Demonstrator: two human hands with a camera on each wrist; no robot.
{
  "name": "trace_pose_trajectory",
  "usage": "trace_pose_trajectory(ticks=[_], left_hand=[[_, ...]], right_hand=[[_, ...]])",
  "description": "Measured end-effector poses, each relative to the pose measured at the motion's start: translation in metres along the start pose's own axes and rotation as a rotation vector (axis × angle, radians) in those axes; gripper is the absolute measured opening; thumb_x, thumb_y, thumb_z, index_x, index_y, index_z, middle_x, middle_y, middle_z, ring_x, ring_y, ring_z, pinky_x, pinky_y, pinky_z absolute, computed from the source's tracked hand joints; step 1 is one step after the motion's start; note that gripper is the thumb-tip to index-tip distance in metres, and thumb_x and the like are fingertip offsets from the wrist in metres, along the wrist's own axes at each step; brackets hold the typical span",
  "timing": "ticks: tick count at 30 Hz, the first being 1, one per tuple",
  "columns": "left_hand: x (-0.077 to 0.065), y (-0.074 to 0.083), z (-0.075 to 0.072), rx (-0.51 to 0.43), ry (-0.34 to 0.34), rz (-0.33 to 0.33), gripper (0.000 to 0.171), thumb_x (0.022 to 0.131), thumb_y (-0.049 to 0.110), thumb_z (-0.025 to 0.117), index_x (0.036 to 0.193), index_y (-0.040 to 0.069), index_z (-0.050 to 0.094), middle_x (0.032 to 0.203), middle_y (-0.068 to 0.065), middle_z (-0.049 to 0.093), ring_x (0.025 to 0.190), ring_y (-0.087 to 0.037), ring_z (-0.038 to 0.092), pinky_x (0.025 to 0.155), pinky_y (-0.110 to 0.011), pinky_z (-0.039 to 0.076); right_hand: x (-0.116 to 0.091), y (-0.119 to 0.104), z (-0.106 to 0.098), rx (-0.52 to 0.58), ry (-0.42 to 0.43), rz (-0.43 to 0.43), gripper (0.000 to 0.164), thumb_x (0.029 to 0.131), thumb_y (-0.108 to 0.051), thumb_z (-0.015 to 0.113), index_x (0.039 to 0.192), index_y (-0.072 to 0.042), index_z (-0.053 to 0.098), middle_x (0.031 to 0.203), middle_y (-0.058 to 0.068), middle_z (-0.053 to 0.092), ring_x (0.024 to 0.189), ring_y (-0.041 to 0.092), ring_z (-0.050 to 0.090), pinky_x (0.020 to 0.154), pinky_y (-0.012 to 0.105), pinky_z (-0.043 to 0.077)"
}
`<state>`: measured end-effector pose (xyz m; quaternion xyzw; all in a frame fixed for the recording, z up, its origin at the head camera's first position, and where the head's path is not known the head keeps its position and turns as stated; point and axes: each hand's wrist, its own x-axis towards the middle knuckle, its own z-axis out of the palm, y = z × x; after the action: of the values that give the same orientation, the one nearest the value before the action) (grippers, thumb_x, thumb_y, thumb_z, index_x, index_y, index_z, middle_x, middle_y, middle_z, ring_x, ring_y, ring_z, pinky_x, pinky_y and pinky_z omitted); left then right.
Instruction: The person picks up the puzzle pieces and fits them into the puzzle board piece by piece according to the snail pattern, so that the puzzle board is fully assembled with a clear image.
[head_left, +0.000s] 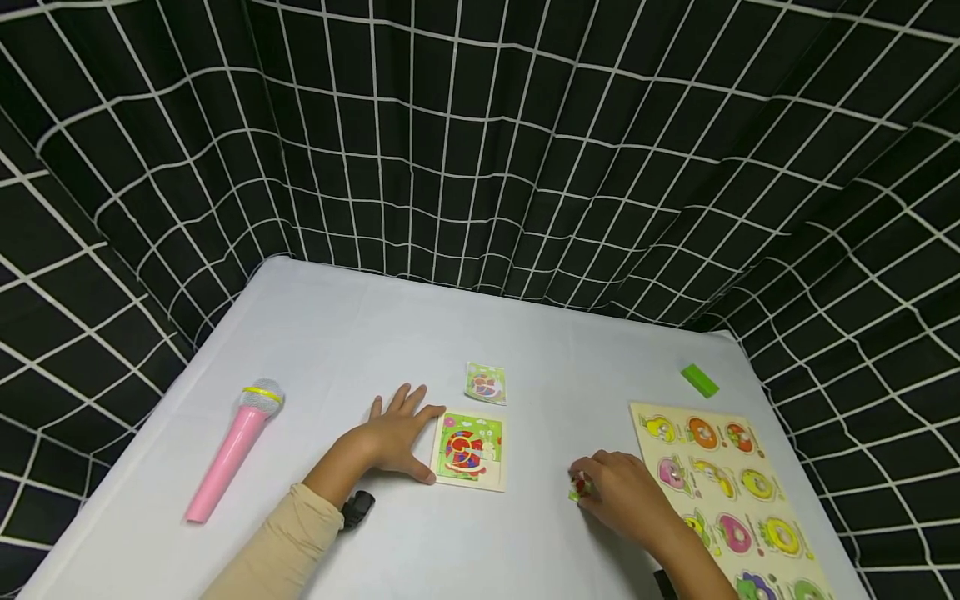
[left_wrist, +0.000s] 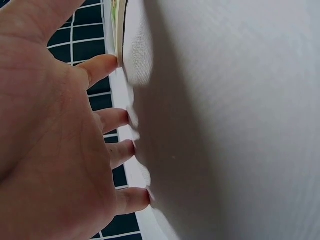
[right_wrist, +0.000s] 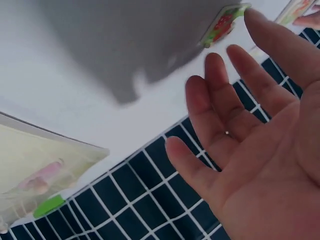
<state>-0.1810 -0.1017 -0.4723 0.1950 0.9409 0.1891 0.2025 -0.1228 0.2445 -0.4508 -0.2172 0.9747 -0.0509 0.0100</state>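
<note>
In the head view, my left hand lies spread on the table at the left edge of a small square puzzle board with a red snail picture. Its index fingertip touches the board's edge, as the left wrist view also shows; the thumb is by the lower left corner. To the right, my right hand is over a small red and green puzzle piece. In the right wrist view the thumb tip meets the piece's corner, while the loosely bent fingers show a gap from it. Part of the piece is hidden by the hand.
A snail picture card lies behind the board. On the far left is a pink toy microphone. A fruit puzzle board lies on the right, partly under the right forearm, with a green block behind it. Black grid curtains surround the table.
</note>
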Motion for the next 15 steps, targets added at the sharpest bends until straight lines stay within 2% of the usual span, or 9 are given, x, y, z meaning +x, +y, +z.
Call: trace_pose_trajectory(ticks=[3, 9, 15], left_hand=[[0.001, 0.000, 0.000, -0.003, 0.002, 0.003, 0.102, 0.065, 0.051, 0.085, 0.149, 0.022, 0.037, 0.162, -0.018, 0.011, 0.148, -0.042, 0.001, 0.110, -0.072, 0.007], [0.003, 0.000, -0.001, 0.002, 0.007, 0.003, 0.102, 0.065, 0.051, 0.086, 0.149, 0.022, 0.036, 0.162, -0.017, 0.011, 0.148, -0.041, 0.001, 0.110, -0.072, 0.007], [0.002, 0.001, 0.001, -0.007, -0.001, 0.001, 0.101, 0.065, 0.051, 0.086, 0.149, 0.023, 0.036, 0.162, -0.017, 0.011, 0.149, -0.041, 0.001, 0.110, -0.071, 0.006]], right_hand=[[-0.002, 0.003, 0.002, -0.012, -0.018, 0.022, 0.036, 0.068, -0.019, 0.087, 0.099, -0.017, 0.071, 0.084, -0.009, 0.062, 0.082, 0.012, 0.060, 0.085, 0.042, 0.049], [-0.003, 0.007, 0.006, -0.039, 0.006, -0.015, 0.037, 0.067, -0.018, 0.087, 0.100, -0.017, 0.070, 0.083, -0.010, 0.062, 0.081, 0.011, 0.059, 0.086, 0.041, 0.049], [0.008, -0.010, 0.002, -0.039, 0.030, -0.080, 0.034, 0.068, -0.018, 0.087, 0.098, -0.018, 0.070, 0.083, -0.010, 0.063, 0.083, 0.011, 0.060, 0.092, 0.043, 0.047]])
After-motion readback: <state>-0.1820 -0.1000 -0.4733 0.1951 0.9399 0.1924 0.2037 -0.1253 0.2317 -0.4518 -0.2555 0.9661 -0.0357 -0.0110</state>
